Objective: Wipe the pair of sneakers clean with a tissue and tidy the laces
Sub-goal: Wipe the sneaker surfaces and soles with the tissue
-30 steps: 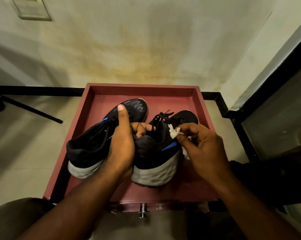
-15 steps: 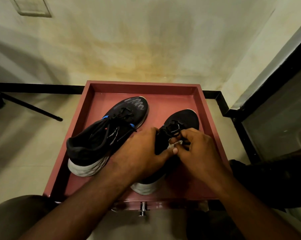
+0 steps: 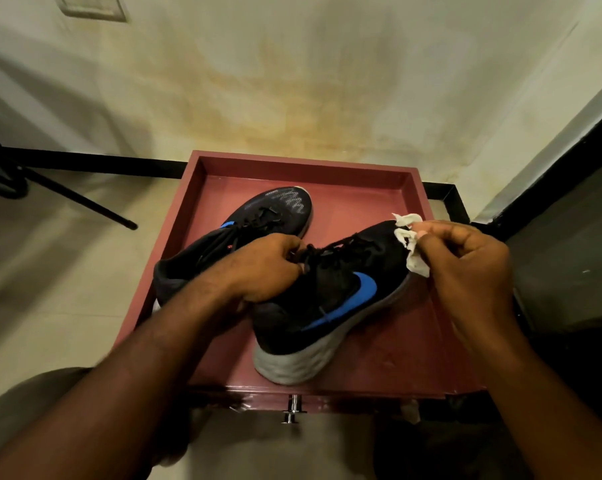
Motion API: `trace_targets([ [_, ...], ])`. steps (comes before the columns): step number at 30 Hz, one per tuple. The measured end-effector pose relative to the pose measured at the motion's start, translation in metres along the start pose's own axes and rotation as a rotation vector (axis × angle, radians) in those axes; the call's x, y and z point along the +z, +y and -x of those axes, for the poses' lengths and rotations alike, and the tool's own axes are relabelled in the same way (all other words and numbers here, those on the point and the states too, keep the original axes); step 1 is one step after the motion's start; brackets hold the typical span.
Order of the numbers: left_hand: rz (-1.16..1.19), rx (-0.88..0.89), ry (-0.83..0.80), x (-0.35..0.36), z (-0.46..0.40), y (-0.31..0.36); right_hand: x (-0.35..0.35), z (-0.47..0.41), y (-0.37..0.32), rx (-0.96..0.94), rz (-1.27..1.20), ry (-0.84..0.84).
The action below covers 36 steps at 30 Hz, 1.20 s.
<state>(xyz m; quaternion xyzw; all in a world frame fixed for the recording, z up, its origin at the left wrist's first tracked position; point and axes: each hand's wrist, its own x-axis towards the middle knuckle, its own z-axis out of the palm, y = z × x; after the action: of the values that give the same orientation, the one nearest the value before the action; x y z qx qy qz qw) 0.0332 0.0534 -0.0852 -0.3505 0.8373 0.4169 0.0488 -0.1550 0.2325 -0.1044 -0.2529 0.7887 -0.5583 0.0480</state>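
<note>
The left hand (image 3: 268, 268) has its grip closed round the lace area of the right sneaker (image 3: 330, 299), tilting it on its heel in the red tray (image 3: 303, 164); the right hand (image 3: 466, 261) pinches a crumpled tissue (image 3: 412, 251) at the toe; the other sneaker (image 3: 258, 220) lies alongside; the tissue looks flimsy, likely to tear; the shoe seems light, best held at the collar.

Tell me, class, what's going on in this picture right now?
A person is cleaning a pair of black sneakers in a reddish tray. The left hand grips the nearer sneaker at its laces and tilts it up. The right hand pinches a white tissue against its toe. The other sneaker lies behind, untouched.
</note>
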Motion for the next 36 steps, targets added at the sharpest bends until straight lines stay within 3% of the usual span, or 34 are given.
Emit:
trace_targets([
  [3,-0.201,-0.02,0.004,-0.005,-0.003,-0.001,-0.002,0.0,0.001,-0.002,0.016,-0.031],
  [6,-0.335,0.005,0.153,0.0,-0.001,0.002,-0.001,0.003,0.0,-0.024,0.068,-0.093],
  [8,-0.404,0.139,0.303,-0.001,-0.001,0.0,0.001,0.003,-0.002,-0.066,0.133,-0.131],
  [10,-0.474,0.263,0.355,-0.004,-0.003,-0.003,0.003,0.005,-0.003,-0.114,0.211,-0.184],
  [15,-0.478,0.154,0.341,-0.011,0.001,0.003,0.014,0.016,-0.006,-0.336,0.39,-0.267],
  [20,-0.242,0.046,0.206,-0.018,0.014,0.007,0.028,0.046,-0.022,-0.462,0.196,-0.512],
  [24,-0.405,0.088,0.295,-0.003,0.013,0.003,0.04,0.06,-0.029,-0.648,0.221,-0.607],
  [28,-0.455,0.082,0.258,0.004,0.007,0.0,0.024,0.019,-0.011,-0.498,0.507,-0.316],
  [30,-0.427,0.114,0.237,0.009,0.008,0.004,0.013,0.008,-0.003,-0.384,0.63,-0.256],
  [33,-0.465,0.111,0.228,0.016,0.007,0.01,0.017,0.033,-0.007,-0.393,0.505,-0.409],
  [36,-0.428,0.082,0.219,0.012,0.003,0.005,0.028,0.064,-0.023,-0.545,0.295,-0.546],
])
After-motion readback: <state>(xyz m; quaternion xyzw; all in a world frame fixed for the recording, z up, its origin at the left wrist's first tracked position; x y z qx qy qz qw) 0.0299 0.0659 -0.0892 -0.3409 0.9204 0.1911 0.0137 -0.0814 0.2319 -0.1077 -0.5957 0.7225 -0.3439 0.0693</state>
